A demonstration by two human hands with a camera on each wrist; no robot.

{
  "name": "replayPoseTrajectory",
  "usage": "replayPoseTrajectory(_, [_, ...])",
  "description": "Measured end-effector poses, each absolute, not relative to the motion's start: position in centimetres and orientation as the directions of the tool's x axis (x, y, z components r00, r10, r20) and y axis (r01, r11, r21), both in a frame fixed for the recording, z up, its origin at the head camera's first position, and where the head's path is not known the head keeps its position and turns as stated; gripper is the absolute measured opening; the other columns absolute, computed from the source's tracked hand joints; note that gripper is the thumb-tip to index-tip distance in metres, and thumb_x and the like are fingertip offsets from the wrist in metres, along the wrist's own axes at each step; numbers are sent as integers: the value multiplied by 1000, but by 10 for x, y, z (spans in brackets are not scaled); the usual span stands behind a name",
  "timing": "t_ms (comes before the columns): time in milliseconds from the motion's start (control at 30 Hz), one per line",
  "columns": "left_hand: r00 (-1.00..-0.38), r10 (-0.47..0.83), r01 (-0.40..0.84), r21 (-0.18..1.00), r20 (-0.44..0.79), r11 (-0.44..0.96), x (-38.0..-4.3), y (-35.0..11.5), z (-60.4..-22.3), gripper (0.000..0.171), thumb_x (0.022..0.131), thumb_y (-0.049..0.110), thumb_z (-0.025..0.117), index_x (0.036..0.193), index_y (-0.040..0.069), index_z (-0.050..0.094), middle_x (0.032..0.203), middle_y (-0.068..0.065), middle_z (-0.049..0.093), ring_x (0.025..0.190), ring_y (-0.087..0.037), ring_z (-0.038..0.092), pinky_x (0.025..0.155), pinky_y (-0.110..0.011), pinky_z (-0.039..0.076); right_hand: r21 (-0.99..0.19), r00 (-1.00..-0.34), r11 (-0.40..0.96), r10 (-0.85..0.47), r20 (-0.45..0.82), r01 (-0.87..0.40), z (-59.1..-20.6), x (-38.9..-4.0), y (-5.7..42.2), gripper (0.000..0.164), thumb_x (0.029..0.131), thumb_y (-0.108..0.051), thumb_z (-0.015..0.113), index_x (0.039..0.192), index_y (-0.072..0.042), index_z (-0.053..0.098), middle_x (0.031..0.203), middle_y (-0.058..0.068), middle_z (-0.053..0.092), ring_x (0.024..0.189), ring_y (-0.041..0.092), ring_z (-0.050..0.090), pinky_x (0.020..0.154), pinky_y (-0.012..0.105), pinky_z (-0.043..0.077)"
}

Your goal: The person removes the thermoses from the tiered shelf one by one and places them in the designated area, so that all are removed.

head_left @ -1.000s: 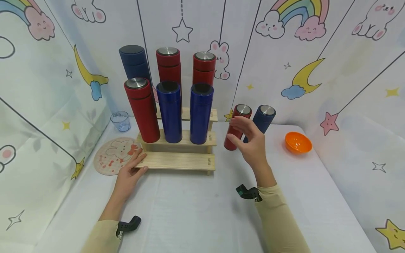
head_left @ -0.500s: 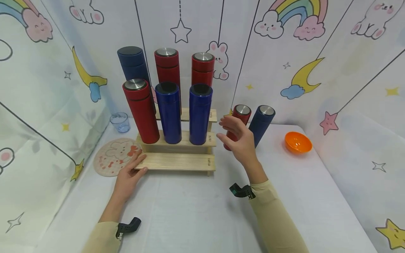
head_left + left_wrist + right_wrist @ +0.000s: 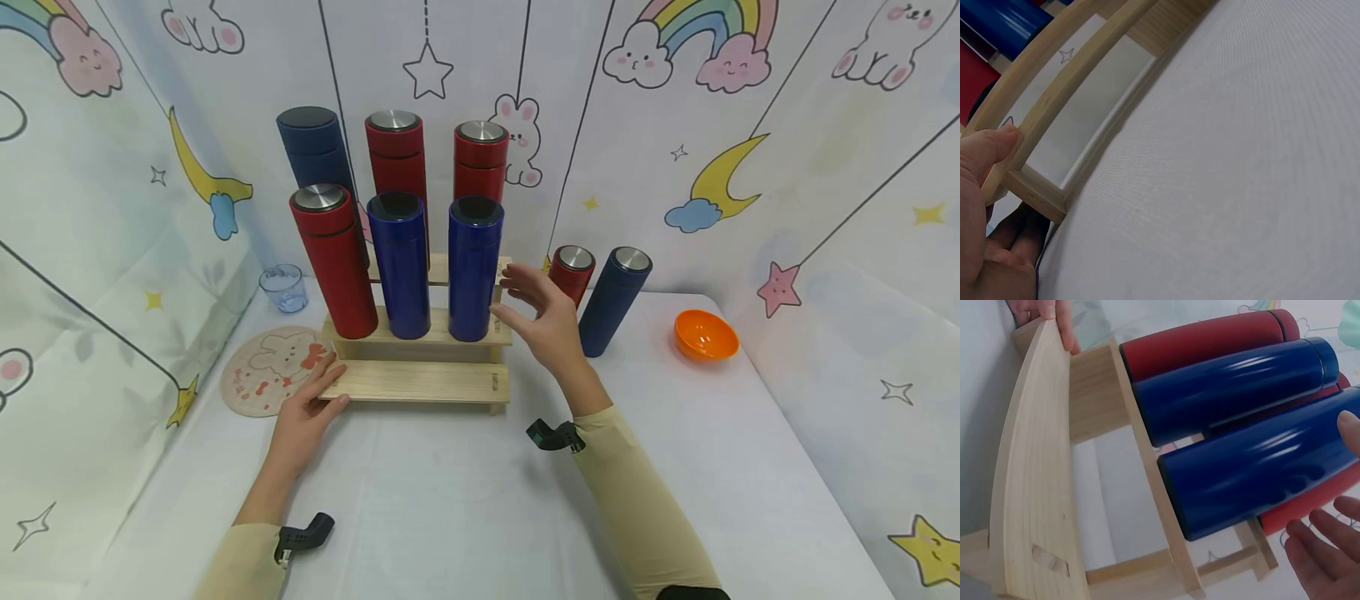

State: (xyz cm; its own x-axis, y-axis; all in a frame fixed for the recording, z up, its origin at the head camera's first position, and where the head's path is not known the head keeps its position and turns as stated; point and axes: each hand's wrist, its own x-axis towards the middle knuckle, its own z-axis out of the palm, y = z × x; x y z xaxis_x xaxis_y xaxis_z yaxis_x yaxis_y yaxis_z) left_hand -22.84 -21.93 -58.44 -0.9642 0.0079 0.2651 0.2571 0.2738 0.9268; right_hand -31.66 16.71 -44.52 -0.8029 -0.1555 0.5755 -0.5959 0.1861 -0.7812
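In the head view a three-step wooden rack (image 3: 420, 381) carries tall flasks. On its middle step stand a red flask (image 3: 333, 271), a blue flask (image 3: 400, 275) and another blue flask (image 3: 474, 279) at the right. The top step behind bears a dark blue flask (image 3: 310, 148) and two red ones, partly hidden. My left hand (image 3: 303, 412) grips the left end of the bottom step, thumb along its front edge. Beside the right-hand blue flask my right hand (image 3: 551, 329) is held with fingers spread and slightly bent, holding nothing; its thumb overlaps that flask in the right wrist view.
Right of the rack stand a red flask (image 3: 572, 271), partly behind my right hand, and a dark blue flask (image 3: 615, 304). An orange bowl (image 3: 707, 336) sits farther right. At left are a clear glass (image 3: 283, 288) and a round rabbit-patterned mat (image 3: 258, 375).
My right hand has moved left, from in front of the red flask on the table to beside the right-hand blue flask on the rack. The left hand has stayed on the rack.
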Motion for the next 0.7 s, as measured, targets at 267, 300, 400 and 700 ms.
replayPoseTrajectory(267, [-967,13,247,930,253,271,-229,-221,-587,52,104,7,74,154,4,60,174,-11,35,159,-29,32,106,-9,42,-785,-824,248,-162,543,-567,-445,-323,157,59,95,-13,87,149,-11,64,141,4,70,127,21,67,113,40,51])
replayPoseTrajectory(300, [-968,12,246,931,252,271,-229,-221,-588,52,104,7,74,154,4,60,174,-11,35,159,-29,32,106,-9,41,-785,-825,256,-164,540,-565,-445,-323,156,59,95,-15,87,149,-12,64,141,3,70,127,20,67,112,40,52])
replayPoseTrajectory(400, [-968,8,244,930,252,276,-229,-221,-587,52,104,7,75,154,4,61,174,-10,35,159,-28,33,106,-9,41,-786,-830,264,-168,533,-558,-445,-325,152,60,95,-18,88,150,-12,63,141,3,70,126,19,67,111,43,53])
replayPoseTrajectory(700, [-966,5,251,928,260,274,-228,-220,-584,53,103,3,75,154,3,61,173,-11,36,158,-34,33,103,-7,42,-793,-848,301,-168,503,-530,-447,-328,142,62,95,-23,89,150,-12,63,136,5,72,123,21,68,107,46,56])
